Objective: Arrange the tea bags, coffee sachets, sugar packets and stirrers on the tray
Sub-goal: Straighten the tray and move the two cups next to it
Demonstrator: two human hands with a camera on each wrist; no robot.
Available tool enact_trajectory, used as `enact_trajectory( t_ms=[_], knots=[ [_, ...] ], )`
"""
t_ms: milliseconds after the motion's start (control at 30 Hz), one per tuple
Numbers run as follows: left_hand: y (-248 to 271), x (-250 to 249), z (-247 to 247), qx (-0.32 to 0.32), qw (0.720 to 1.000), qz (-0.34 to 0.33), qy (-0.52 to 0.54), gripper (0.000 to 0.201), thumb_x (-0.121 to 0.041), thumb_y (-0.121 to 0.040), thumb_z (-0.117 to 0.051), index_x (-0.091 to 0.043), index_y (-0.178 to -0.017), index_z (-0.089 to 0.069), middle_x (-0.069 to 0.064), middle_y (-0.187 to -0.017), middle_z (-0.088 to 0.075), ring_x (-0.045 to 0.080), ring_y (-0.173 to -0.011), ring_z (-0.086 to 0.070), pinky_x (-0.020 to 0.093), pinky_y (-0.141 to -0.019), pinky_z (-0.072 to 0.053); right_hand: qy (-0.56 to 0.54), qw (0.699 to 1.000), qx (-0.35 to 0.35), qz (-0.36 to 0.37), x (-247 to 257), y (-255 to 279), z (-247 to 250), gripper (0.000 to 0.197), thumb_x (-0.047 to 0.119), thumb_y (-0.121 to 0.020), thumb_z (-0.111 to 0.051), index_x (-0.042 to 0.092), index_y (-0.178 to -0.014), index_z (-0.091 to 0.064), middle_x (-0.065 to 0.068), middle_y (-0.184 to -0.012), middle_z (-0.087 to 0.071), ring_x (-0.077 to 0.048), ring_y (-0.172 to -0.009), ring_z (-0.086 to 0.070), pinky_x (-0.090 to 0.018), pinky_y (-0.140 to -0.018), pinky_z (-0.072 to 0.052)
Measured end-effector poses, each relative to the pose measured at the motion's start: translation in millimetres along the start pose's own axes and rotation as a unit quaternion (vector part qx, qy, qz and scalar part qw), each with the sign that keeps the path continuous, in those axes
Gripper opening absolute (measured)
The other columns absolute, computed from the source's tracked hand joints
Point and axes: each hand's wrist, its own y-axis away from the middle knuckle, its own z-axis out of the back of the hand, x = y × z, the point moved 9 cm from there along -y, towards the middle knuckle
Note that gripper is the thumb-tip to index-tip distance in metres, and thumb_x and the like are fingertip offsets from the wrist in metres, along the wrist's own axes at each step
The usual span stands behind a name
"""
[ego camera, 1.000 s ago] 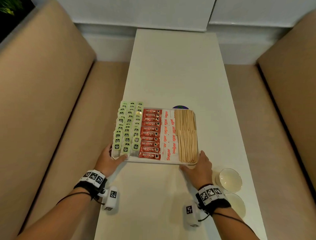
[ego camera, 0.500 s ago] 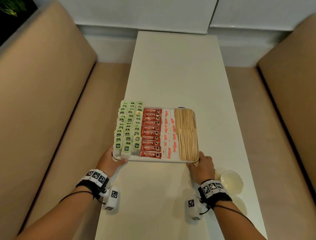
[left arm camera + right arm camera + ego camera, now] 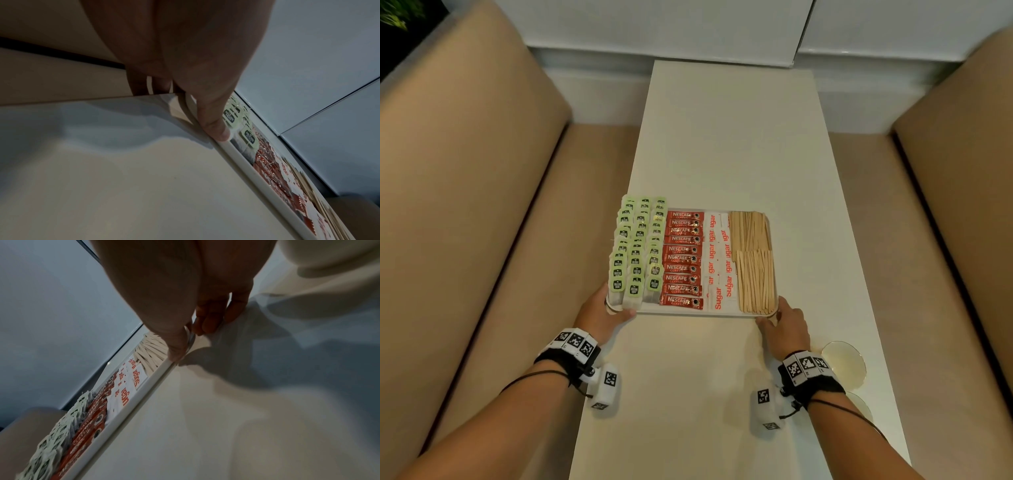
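A white tray [image 3: 688,311] sits on the long white table, filled in columns: green-tagged tea bags [image 3: 637,250] at left, red coffee sachets [image 3: 683,260], white sugar packets [image 3: 719,267], wooden stirrers [image 3: 753,263] at right. My left hand [image 3: 602,310] grips the tray's near left corner, thumb on the rim [image 3: 218,129], fingers curled underneath. My right hand [image 3: 784,323] grips the near right corner, thumb on the rim [image 3: 176,348], fingers under the edge. The tray's left edge hangs slightly past the table edge.
Two small white saucers [image 3: 844,365] lie on the table near my right wrist. Beige bench seats [image 3: 482,240] flank the table on both sides. A white wall panel [image 3: 722,31] closes the far end.
The tray has shifted away from me along the table and now covers a dark round mark at its far edge. My right hand moved from flat beside the tray to gripping its corner.
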Motion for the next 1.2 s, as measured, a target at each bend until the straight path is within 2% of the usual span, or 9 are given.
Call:
enact_trajectory(
  t_ms=[167, 433, 600, 700, 833, 900, 967, 1067, 1200],
  knots=[
    [-3.5, -3.1, 0.7, 0.001, 1.0, -0.001, -0.003, 0.059, -0.013, -0.08, -0.083, -0.029, -0.131, -0.057, -0.012, -0.115, -0.069, 0.012, -0.105, -0.063, 0.03, -0.089, -0.047, 0.003, 1.0, 0.002, -0.007, -1.5, -3.8, -1.8, 0.042, 0.044, -0.089, -0.067, 0.035, -0.127, -0.053, -0.005, -0.11, -0.06, -0.029, -0.098, -0.063, -0.05, -0.087, -0.057],
    [-0.8, -11.1, 1.8, 0.01, 1.0, -0.001, -0.028, 0.056, -0.014, -0.083, -0.081, -0.034, -0.127, -0.053, -0.01, -0.118, -0.066, 0.014, -0.107, -0.06, 0.028, -0.09, -0.043, -0.001, 1.0, 0.007, -0.017, 1.0, -1.7, 0.8, 0.038, 0.04, -0.092, -0.066, 0.035, -0.127, -0.054, -0.006, -0.113, -0.059, -0.029, -0.1, -0.063, -0.051, -0.09, -0.056],
    [-0.1, -13.0, 2.5, 0.016, 0.999, 0.009, -0.035, 0.057, -0.015, -0.084, -0.08, -0.026, -0.133, -0.053, -0.007, -0.121, -0.065, 0.016, -0.109, -0.058, 0.031, -0.092, -0.042, 0.0, 1.0, 0.011, -0.019, 1.7, -1.8, 0.6, 0.038, 0.041, -0.09, -0.066, 0.033, -0.126, -0.055, -0.006, -0.113, -0.061, -0.03, -0.1, -0.064, -0.051, -0.089, -0.056],
    [-0.5, -15.6, 0.8, 0.025, 0.998, 0.016, -0.062, 0.048, -0.015, -0.084, -0.079, -0.026, -0.121, -0.052, -0.004, -0.116, -0.064, 0.018, -0.106, -0.059, 0.033, -0.091, -0.044, -0.01, 0.999, 0.022, -0.034, -1.7, -1.0, 0.3, 0.044, 0.045, -0.086, -0.068, 0.025, -0.121, -0.052, -0.007, -0.115, -0.061, -0.031, -0.103, -0.063, -0.051, -0.091, -0.055],
    [-1.2, 1.9, 11.6, -0.003, 0.994, 0.074, -0.084, 0.051, -0.038, -0.082, -0.08, -0.015, -0.115, -0.05, 0.005, -0.116, -0.064, 0.026, -0.102, -0.062, 0.039, -0.085, -0.05, -0.04, 0.997, 0.017, -0.06, 5.8, 13.9, 16.4, 0.068, 0.038, -0.09, -0.072, 0.009, -0.142, -0.039, -0.016, -0.132, -0.057, -0.034, -0.118, -0.058, -0.04, -0.095, -0.05],
    [2.7, 4.3, 20.0, -0.034, 0.99, 0.093, -0.104, 0.061, -0.043, -0.081, -0.079, -0.008, -0.12, -0.047, 0.013, -0.126, -0.057, 0.032, -0.109, -0.058, 0.044, -0.09, -0.05, -0.06, 0.997, 0.011, -0.043, 16.4, 25.3, 29.6, 0.074, 0.037, -0.094, -0.07, 0.005, -0.15, -0.033, -0.018, -0.14, -0.054, -0.033, -0.127, -0.054, -0.037, -0.098, -0.045],
    [9.2, -1.8, 27.6, -0.067, 0.986, 0.095, -0.121, 0.076, -0.041, -0.083, -0.079, 0.0, -0.135, -0.041, 0.021, -0.143, -0.042, 0.037, -0.125, -0.05, 0.047, -0.101, -0.046, -0.068, 0.998, 0.007, -0.016, 30.2, 38.4, 45.0, 0.077, 0.039, -0.096, -0.066, 0.007, -0.155, -0.029, -0.016, -0.144, -0.052, -0.031, -0.13, -0.052, -0.04, -0.105, -0.043],
    [23.7, -17.8, 36.6, -0.097, 0.981, 0.077, -0.147, 0.08, -0.038, -0.086, -0.075, 0.0, -0.146, -0.036, 0.021, -0.15, -0.032, 0.039, -0.134, -0.043, 0.046, -0.11, -0.041, -0.063, 0.998, 0.005, 0.027, 49.8, 60.9, 69.9, 0.066, 0.039, -0.098, -0.064, 0.012, -0.153, -0.04, -0.008, -0.13, -0.06, -0.023, -0.116, -0.059, -0.038, -0.102, -0.047],
    [39.5, -50.3, 35.6, -0.088, 0.984, 0.0, -0.155, 0.052, -0.032, -0.089, -0.071, -0.011, -0.134, -0.056, 0.015, -0.132, -0.05, 0.033, -0.115, -0.053, 0.038, -0.099, -0.043, -0.033, 0.995, 0.001, 0.089, 68.6, 92.4, 104.6, 0.051, 0.037, -0.099, -0.063, 0.017, -0.144, -0.052, 0.001, -0.112, -0.063, -0.01, -0.09, -0.06, -0.023, -0.079, -0.044]
  ],
)
